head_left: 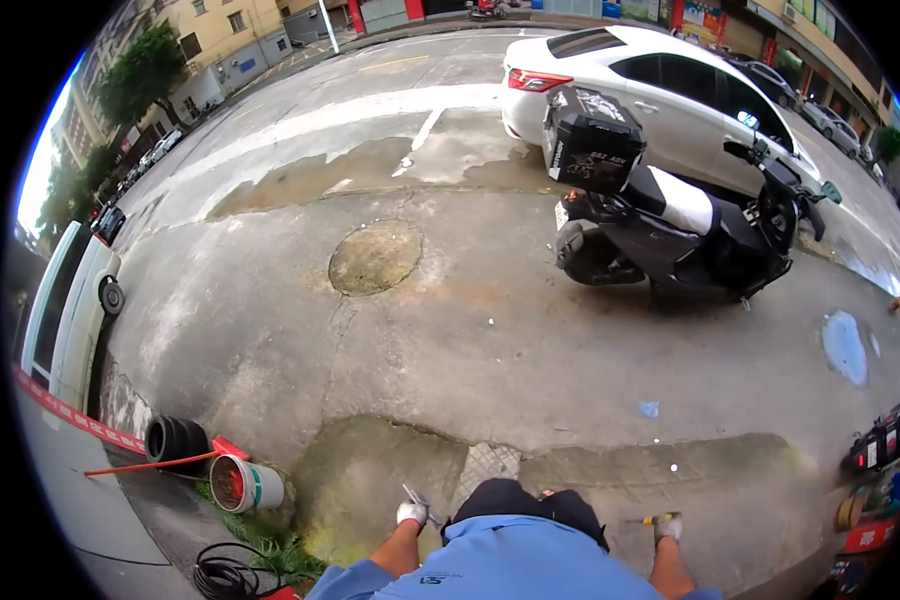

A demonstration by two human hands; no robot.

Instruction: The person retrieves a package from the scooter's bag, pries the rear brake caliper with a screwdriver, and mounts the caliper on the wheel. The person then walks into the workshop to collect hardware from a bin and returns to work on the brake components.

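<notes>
My left hand (411, 512), in a whitish glove, is closed on a thin metallic tool (415, 495) that sticks up beside my dark shorts. On the other side, my right hand (668, 525) wears a pale glove too and holds a screwdriver-like tool with a yellow handle (660, 519), its thin shaft pointing left. Both hands hang low at the sides of my blue shirt (530, 560), above the concrete ground (430, 360). The tools are small, so their exact kind is unclear.
A black scooter (690, 230) with a top box (592, 140) stands ahead, beside a white car (660, 90). To the left are a white bucket (260, 488), tires (175, 440), a coiled black hose (225, 575) and a white van (70, 310).
</notes>
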